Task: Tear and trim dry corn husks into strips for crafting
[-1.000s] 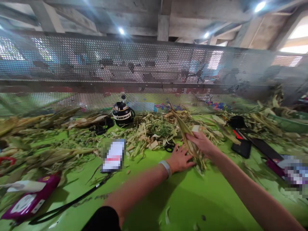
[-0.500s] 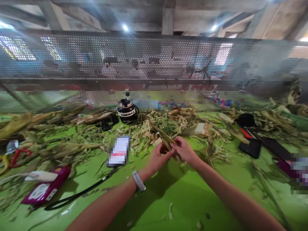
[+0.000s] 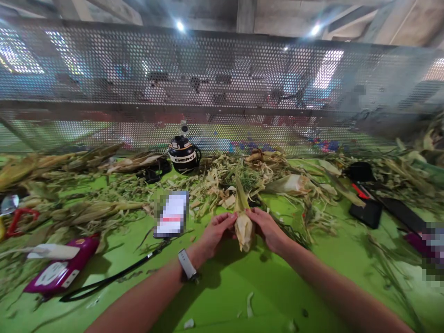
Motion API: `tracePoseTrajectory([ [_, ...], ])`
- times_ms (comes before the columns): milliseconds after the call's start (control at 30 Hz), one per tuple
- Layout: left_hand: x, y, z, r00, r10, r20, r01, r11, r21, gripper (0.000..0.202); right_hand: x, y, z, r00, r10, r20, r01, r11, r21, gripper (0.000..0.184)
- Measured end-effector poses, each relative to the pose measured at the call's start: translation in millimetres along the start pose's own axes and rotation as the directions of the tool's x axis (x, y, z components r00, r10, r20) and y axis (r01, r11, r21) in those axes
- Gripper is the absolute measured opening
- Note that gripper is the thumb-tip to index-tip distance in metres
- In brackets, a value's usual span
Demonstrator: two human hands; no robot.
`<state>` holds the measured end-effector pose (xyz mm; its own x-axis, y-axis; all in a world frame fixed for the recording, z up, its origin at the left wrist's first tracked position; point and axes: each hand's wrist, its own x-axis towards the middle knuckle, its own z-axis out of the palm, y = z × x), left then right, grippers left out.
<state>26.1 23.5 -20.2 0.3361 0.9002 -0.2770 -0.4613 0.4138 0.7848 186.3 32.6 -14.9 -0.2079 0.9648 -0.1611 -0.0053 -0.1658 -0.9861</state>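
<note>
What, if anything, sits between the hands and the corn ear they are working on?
Nothing visible: the left hand and right hand already grip the husked corn ear from both sides, above the green table.

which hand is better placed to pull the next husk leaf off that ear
Probably the right hand: its fingertips sit by the loose leaves at the corn ear's upper part, while the left hand steadies the other side.

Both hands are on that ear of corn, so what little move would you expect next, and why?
Probably peeling a husk leaf outward. The left hand and right hand clasp the corn from either side above the green table, its pale husk is not yet off, and its leaf tips stand up between the fingers. Stripped husks lie piled just beyond.
</note>
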Motion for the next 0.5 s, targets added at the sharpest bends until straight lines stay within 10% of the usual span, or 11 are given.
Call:
tracePoseTrajectory([
  [67, -0.8, 3.3, 1.7, 0.994, 0.035, -0.103, -0.033, 0.999, 0.019, 0.028, -4.4, -1.3, -5.5, 0.915, -0.377, -0.144, 0.315, 0.891, -0.328, 0.026],
  [133, -1.5, 6.8, 3.0, 0.987, 0.065, -0.145, -0.06, 0.997, 0.039, 0.031, -10.6, -3.5, -10.7, 0.732, -0.681, -0.001, 0.544, 0.586, -0.601, 0.021],
  [200, -2.1, 8.5, 3.8, 0.986, 0.11, -0.129, -0.104, 0.993, 0.052, 0.032, -16.4, -4.9, -12.4, 0.624, -0.743, 0.242, 0.638, 0.306, -0.706, 0.017],
  [267, -2.2, 8.0, 4.3, 0.981, 0.161, -0.112, -0.154, 0.986, 0.065, 0.033, -19.9, -4.3, -10.3, 0.624, -0.696, 0.355, 0.64, 0.194, -0.743, 0.015],
  [367, -1.2, 5.6, 3.9, 0.97, 0.219, -0.1, -0.207, 0.971, 0.122, 0.035, -20.0, -2.1, -4.2, 0.669, -0.651, 0.359, 0.643, 0.264, -0.719, 0.009],
  [500, 2.1, 5.9, -0.2, 0.964, 0.262, -0.034, -0.248, 0.942, 0.225, 0.036, -17.2, -5.4, -2.4, 0.76, -0.585, 0.284, 0.634, 0.571, -0.522, 0.011],
])
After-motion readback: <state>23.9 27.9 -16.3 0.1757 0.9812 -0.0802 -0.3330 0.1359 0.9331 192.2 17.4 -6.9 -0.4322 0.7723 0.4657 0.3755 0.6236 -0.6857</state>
